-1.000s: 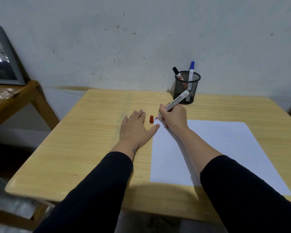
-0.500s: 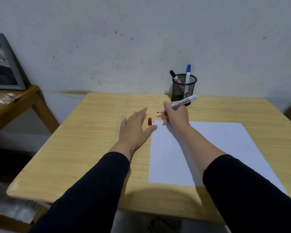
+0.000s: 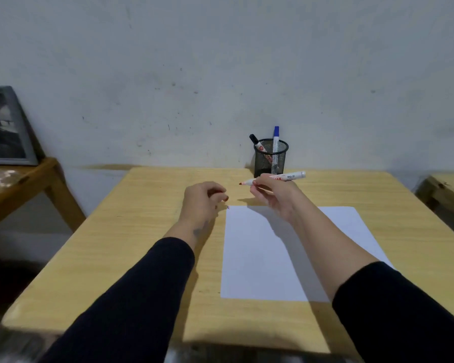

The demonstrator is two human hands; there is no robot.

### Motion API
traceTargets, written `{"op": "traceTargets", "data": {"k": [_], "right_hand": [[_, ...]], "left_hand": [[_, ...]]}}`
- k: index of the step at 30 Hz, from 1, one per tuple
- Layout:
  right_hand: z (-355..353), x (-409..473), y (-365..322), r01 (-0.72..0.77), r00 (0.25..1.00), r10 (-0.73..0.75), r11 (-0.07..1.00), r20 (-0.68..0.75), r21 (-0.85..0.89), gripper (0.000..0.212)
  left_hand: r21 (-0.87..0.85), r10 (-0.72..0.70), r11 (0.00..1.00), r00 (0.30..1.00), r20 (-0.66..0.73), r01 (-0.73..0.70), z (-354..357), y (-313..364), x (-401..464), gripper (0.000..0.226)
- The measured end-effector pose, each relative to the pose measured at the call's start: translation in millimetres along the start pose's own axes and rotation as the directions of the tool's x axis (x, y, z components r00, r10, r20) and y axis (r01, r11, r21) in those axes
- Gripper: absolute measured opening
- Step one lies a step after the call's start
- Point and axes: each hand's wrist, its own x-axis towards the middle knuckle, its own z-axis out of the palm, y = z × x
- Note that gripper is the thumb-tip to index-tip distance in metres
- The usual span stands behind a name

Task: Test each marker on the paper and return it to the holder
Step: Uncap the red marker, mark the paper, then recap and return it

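Note:
My right hand [image 3: 271, 193] holds an uncapped white marker [image 3: 291, 176] level above the table, its red tip pointing left. My left hand [image 3: 203, 199] is curled just left of it, and the red cap [image 3: 225, 198] shows only as a small red bit at its fingertips. A white paper sheet [image 3: 270, 260] lies under my right forearm, with a tiny red mark [image 3: 228, 207] at its far left corner. The black mesh holder [image 3: 270, 162] stands at the table's far edge, holding a black-capped marker [image 3: 257, 143] and a blue-capped marker [image 3: 276, 137].
The light wooden table [image 3: 142, 244] stands against a grey wall. A darker side table [image 3: 24, 184] with a framed picture [image 3: 4, 127] stands at the left. Another wooden piece of furniture [image 3: 446, 187] shows at the right edge.
My right hand lifted the marker off the paper and turned it level. My left hand rose from lying flat on the table, curled, and picked up the red cap that lay beside it.

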Motion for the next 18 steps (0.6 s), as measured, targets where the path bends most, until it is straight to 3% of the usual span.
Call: {"op": "traceTargets", "data": {"k": [2,5,13,18], "right_hand": [[2.9,-3.7,-11.5,0.039,0.999,-0.039,0.999,0.025,0.032,0.016],[9.1,-11.1,-27.6,0.134,0.989,-0.135,0.991,0.063,0.021,0.012],[14.2,-34.5,-42.3,0.217,0.969,-0.218,0.976,0.12,0.022,0.02],[10.5,-44.4,-41.5,0.206,0.966,-0.21,0.978,0.152,0.043,0.023]], "left_hand": [[-0.277,-0.071,0.959,0.996,-0.049,0.054,-3.1,16.7,4.6,0.012],[-0.456,-0.071,0.889,0.997,-0.039,0.046,-7.0,38.7,7.5,0.019],[-0.519,0.016,0.855,0.999,0.028,0.001,-7.4,58.9,0.9,0.018],[-0.434,0.072,0.901,0.994,0.08,-0.031,-3.4,68.9,-9.4,0.018]]}}
